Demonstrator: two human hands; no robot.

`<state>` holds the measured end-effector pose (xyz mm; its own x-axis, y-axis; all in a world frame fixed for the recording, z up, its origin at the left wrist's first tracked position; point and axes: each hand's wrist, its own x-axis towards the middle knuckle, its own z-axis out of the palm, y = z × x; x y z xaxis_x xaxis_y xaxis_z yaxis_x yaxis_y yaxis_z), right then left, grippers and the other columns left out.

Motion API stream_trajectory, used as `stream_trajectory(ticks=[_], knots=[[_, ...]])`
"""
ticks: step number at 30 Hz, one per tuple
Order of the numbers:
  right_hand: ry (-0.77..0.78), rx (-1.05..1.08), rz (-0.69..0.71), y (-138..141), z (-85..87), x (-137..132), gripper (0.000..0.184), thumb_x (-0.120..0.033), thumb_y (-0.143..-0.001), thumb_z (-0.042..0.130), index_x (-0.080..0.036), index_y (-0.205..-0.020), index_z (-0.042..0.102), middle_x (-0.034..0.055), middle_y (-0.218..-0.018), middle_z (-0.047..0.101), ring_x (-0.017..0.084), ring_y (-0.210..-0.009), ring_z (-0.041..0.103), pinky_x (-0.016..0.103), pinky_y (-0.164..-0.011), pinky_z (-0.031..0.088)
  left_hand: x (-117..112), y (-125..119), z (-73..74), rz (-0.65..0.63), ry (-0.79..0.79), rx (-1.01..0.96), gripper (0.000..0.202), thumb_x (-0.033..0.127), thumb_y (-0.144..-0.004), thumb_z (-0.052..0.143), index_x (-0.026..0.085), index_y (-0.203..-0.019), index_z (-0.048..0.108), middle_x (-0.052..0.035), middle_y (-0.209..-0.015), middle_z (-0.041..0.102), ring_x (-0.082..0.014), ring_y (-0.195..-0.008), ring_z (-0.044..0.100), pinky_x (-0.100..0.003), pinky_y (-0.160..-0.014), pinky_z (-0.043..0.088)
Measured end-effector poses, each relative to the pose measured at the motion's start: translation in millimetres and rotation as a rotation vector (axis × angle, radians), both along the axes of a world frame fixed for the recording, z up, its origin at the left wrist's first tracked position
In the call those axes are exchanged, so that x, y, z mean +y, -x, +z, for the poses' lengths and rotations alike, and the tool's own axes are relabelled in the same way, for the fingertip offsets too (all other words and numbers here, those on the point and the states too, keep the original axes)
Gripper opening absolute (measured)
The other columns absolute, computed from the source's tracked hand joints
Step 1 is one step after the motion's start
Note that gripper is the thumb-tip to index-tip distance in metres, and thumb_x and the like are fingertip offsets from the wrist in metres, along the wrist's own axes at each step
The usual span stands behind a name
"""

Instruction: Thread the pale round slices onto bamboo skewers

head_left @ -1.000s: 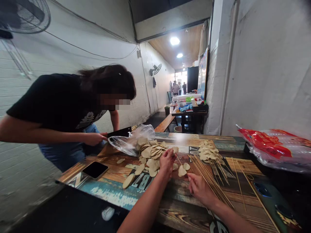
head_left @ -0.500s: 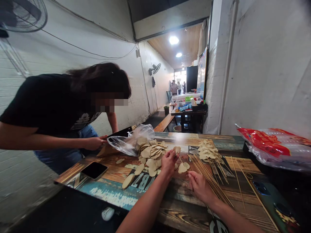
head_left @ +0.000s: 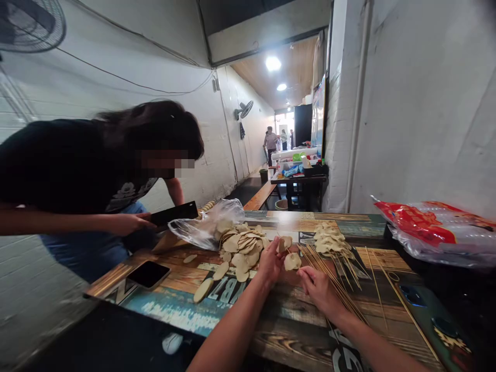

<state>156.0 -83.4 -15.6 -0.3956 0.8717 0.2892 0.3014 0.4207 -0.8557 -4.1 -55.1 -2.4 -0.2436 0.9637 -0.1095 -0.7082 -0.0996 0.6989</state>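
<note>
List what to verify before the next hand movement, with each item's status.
1. Left hand has a pale slice: ok, held at its fingertips.
2. Right hand has the skewer: ok, pinched just below the lower threaded slice.
3. Skewer tip clear of the left fingers: cannot tell, hidden.
4. Loose slices within reach: ok, seemingly, heaped beside the left hand.
5. Right hand clear of the spare skewers: cannot tell, it overlaps the bundle in view.
6. Co-worker's dark blade apart from both hands: ok, with the plastic bag and loose slices between.
</note>
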Motion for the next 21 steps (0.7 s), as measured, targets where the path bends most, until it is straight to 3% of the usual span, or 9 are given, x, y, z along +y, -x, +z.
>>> stream_trajectory(ticks=[8,15,18,19,21], knots=[[-0.019,-0.049,-0.021,0,-2.5,1,0.039,-0.045,-0.089,0.038,-0.019,-0.069,0.059,-0.0023,-0.049,0.05,0.014,-0.048,0.049,0.025,-0.052,0.034,-6,0,3.6,0.033,-0.018,0.07,0.04,0.036,-0.054,0.088,0.013,-0.081,0.07,-0.0071,-0.08,0.071,-0.0157,-0.067,0.066,-0.028,-0.069,0.055],[-0.074,-0.025,-0.091,-1,-9.7,11,0.037,-0.043,-0.088,0.039,-0.019,-0.069,0.059,-0.0013,-0.049,0.054,0.014,-0.048,0.051,0.025,-0.052,0.036,-5,-16,2.8,-0.013,-0.011,0.098,0.039,0.043,-0.059,0.083,0.014,-0.082,0.069,-0.0083,-0.081,0.071,-0.0157,-0.068,0.065,-0.027,-0.067,0.052],[-0.073,-0.006,-0.125,-5,-7.7,17,0.038,-0.045,-0.088,0.039,-0.019,-0.069,0.06,-0.0008,-0.049,0.055,0.015,-0.049,0.052,0.025,-0.053,0.037,-3,4,11.1,0.117,0.05,0.125,0.036,0.042,-0.064,0.08,0.016,-0.085,0.067,-0.0099,-0.086,0.071,-0.0172,-0.072,0.065,-0.03,-0.07,0.051],[-0.07,0.002,-0.144,-6,-6.9,19,0.039,-0.046,-0.088,0.039,-0.019,-0.069,0.06,-0.0006,-0.049,0.055,0.015,-0.049,0.052,0.025,-0.053,0.037,-4,15,14.1,0.188,0.043,0.201,0.034,0.039,-0.065,0.08,0.017,-0.086,0.067,-0.0101,-0.087,0.071,-0.0179,-0.076,0.065,-0.031,-0.073,0.05],[-0.063,0.017,-0.184,-9,-5.5,23,0.041,-0.048,-0.088,0.038,-0.02,-0.067,0.059,-0.0003,-0.049,0.055,0.015,-0.049,0.052,0.025,-0.053,0.038,-8,36,18.6,0.316,0.041,0.531,0.027,0.033,-0.064,0.08,0.017,-0.084,0.069,-0.0088,-0.084,0.07,-0.0193,-0.078,0.064,-0.031,-0.077,0.048]])
